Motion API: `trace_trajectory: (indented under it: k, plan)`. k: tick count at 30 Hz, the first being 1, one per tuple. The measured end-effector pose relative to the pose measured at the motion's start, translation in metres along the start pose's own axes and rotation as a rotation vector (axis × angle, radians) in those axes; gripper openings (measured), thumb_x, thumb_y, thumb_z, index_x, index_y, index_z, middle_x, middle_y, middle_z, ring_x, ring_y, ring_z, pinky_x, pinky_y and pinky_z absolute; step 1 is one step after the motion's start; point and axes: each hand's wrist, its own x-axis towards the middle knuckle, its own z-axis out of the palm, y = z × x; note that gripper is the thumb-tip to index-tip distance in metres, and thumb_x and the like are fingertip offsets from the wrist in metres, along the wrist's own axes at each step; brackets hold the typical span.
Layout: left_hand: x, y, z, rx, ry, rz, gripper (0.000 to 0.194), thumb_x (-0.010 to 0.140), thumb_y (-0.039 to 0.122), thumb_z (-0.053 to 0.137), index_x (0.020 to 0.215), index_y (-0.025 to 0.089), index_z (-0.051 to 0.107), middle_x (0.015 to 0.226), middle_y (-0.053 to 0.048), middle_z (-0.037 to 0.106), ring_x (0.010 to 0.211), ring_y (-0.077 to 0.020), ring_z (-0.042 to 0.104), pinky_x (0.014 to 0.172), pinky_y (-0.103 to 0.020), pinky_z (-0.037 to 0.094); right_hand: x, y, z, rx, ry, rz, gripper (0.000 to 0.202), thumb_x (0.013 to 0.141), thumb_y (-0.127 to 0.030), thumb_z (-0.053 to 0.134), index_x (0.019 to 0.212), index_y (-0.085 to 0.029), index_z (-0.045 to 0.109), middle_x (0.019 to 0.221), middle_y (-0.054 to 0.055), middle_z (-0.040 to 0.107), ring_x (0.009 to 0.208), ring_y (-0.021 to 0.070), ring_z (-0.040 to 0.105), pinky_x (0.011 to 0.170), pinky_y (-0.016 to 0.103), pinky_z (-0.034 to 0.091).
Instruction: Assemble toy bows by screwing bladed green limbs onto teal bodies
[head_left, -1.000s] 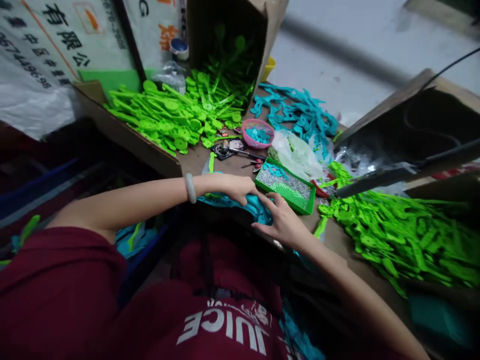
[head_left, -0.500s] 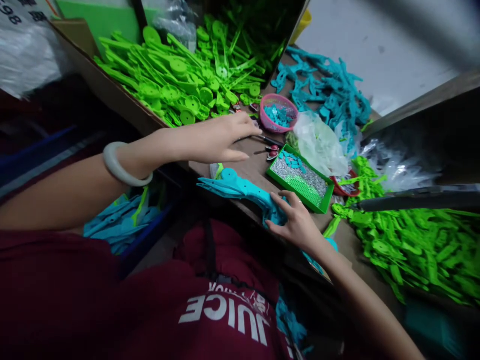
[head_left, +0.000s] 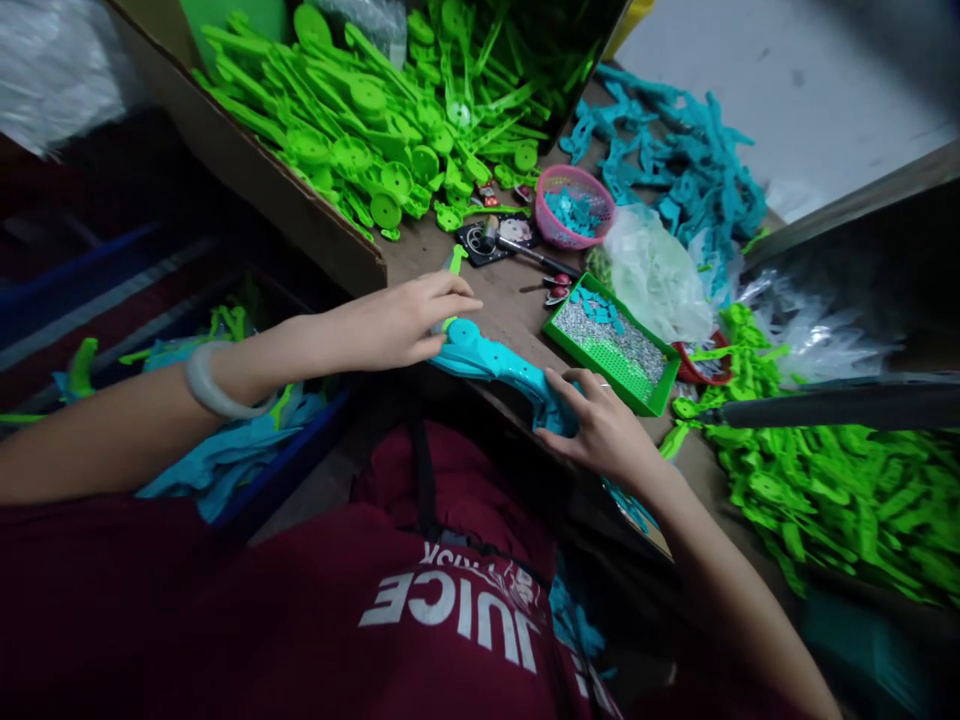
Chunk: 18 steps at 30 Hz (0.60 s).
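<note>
A long blue plastic part (head_left: 506, 362) with a round disc near its left end lies along the table's front edge. My right hand (head_left: 604, 420) is closed on its right end, thumb below and fingers above. Over the left end hovers or rests my left hand (head_left: 409, 318), thumb and fingers apart; whether it touches the part cannot be seen. A thin green piece (head_left: 457, 259) shows behind the left fingers. Just beyond the right hand stands a green tray (head_left: 637, 402) of silvery small pieces and blue bits. A dark-handled tool (head_left: 532, 256) lies further back.
Green plastic parts (head_left: 367, 95) fill a cardboard box (head_left: 255, 145) at back left; more (head_left: 847, 500) are heaped at right. Blue parts (head_left: 675, 150) pile up behind a pink basket (head_left: 551, 230) and a plastic bag (head_left: 652, 270). A dark rod (head_left: 825, 405) juts in from the right.
My left hand has come down and slightly left, from above the table to the blue part's left end. My right hand keeps its hold. The view has shifted slightly.
</note>
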Motion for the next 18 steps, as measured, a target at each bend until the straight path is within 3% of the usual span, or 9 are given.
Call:
trace_trajectory:
  k: [3,8,11,15,18]
  plan:
    - [-0.012,-0.003,0.012,0.011,0.069,-0.03,0.052,0.086,0.007,0.048,0.137,0.013,0.054,0.137,-0.018,0.054,0.128,-0.0286,0.054,0.108,-0.045,0.047,0.003,0.006,-0.006,0.015,-0.058,-0.031,0.075,0.09,-0.055,0.06,0.149,-0.012,0.045,0.127,0.02,0.055,0.113,0.0353,0.06,0.099,0.052,0.054]
    - [-0.027,-0.01,0.029,-0.084,0.219,-0.107,0.057,0.075,-0.001,0.045,0.129,0.014,0.056,0.129,-0.013,0.059,0.126,-0.0269,0.056,0.109,-0.045,0.046,0.007,0.015,-0.011,-0.036,-0.048,-0.083,0.069,0.091,-0.044,0.061,0.15,-0.014,0.043,0.135,0.021,0.05,0.123,0.0376,0.054,0.104,0.054,0.05]
    - [-0.039,-0.009,0.054,-0.196,0.474,-0.27,0.049,0.076,0.003,0.05,0.122,0.017,0.059,0.121,-0.009,0.06,0.116,-0.024,0.058,0.104,-0.042,0.048,0.01,0.011,-0.005,-0.037,-0.102,-0.077,0.059,0.095,-0.041,0.056,0.146,-0.011,0.048,0.128,0.021,0.055,0.115,0.034,0.06,0.101,0.05,0.054]
    - [-0.06,0.009,0.109,-0.64,1.034,-0.716,0.029,0.085,0.021,0.057,0.114,0.023,0.058,0.109,-0.005,0.057,0.097,-0.0173,0.059,0.084,-0.031,0.053,0.011,0.005,-0.001,-0.084,-0.093,-0.06,0.051,0.096,-0.036,0.052,0.14,-0.01,0.056,0.12,0.021,0.058,0.107,0.0328,0.063,0.096,0.049,0.055]
    - [-0.07,0.029,0.146,-0.855,1.068,-0.801,0.022,0.091,0.028,0.043,0.11,0.024,0.055,0.1,-0.004,0.059,0.085,-0.0162,0.061,0.068,-0.027,0.053,0.009,0.003,-0.012,-0.119,-0.097,-0.031,0.052,0.095,-0.036,0.053,0.139,-0.011,0.057,0.116,0.02,0.06,0.101,0.032,0.064,0.091,0.049,0.056]
